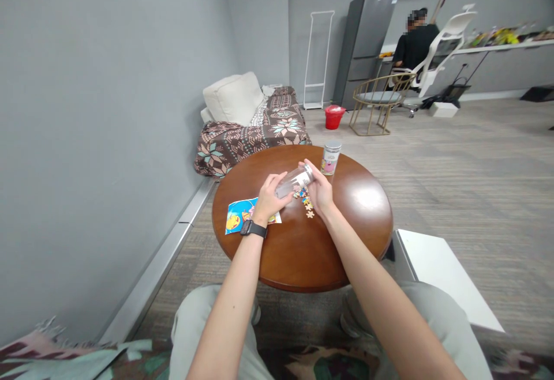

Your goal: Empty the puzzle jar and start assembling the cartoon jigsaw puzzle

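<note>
A clear jar (287, 184) with a silvery lid is tilted over the middle of the round table. My left hand (270, 198), with a dark watch on its wrist, is closed around the jar's lower end. My right hand (321, 190) grips the lid end. Several loose jigsaw puzzle pieces (308, 204) lie on the table just below the jar. A colourful picture sheet (236, 217) lies partly under my left hand. Beyond my right hand stands a second jar (330, 160), upright, with a pink label and a metal lid.
The round brown table (298, 259) is in front of my knees. A white box (445, 270) stands at its right. Behind it are a sofa with a patterned cover (255, 142), a red bucket (333, 117) and a wire-frame chair (375, 103). A person (413, 45) sits at the far counter.
</note>
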The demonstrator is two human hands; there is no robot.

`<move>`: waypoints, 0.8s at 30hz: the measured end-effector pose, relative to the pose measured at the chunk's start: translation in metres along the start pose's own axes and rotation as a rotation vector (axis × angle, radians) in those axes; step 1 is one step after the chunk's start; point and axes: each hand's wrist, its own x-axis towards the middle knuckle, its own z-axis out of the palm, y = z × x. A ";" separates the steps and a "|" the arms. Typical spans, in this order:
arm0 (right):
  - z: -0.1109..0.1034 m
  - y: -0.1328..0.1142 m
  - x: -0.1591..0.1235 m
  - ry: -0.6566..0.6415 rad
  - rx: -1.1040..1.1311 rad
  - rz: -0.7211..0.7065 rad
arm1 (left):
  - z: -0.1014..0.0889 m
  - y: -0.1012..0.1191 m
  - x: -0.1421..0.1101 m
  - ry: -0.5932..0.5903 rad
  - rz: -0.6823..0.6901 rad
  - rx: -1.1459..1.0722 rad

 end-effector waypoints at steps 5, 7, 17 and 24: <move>0.003 -0.002 0.001 0.098 -0.021 0.027 | 0.002 -0.004 0.000 0.010 0.038 0.006; 0.003 -0.001 0.002 0.135 -0.027 0.047 | 0.003 -0.005 0.000 -0.007 0.071 0.019; 0.003 0.000 -0.002 0.304 -0.305 -0.035 | 0.005 0.003 0.003 -0.018 0.101 0.257; 0.002 0.014 -0.006 0.174 -0.355 -0.003 | 0.001 -0.015 0.002 0.247 -0.331 0.193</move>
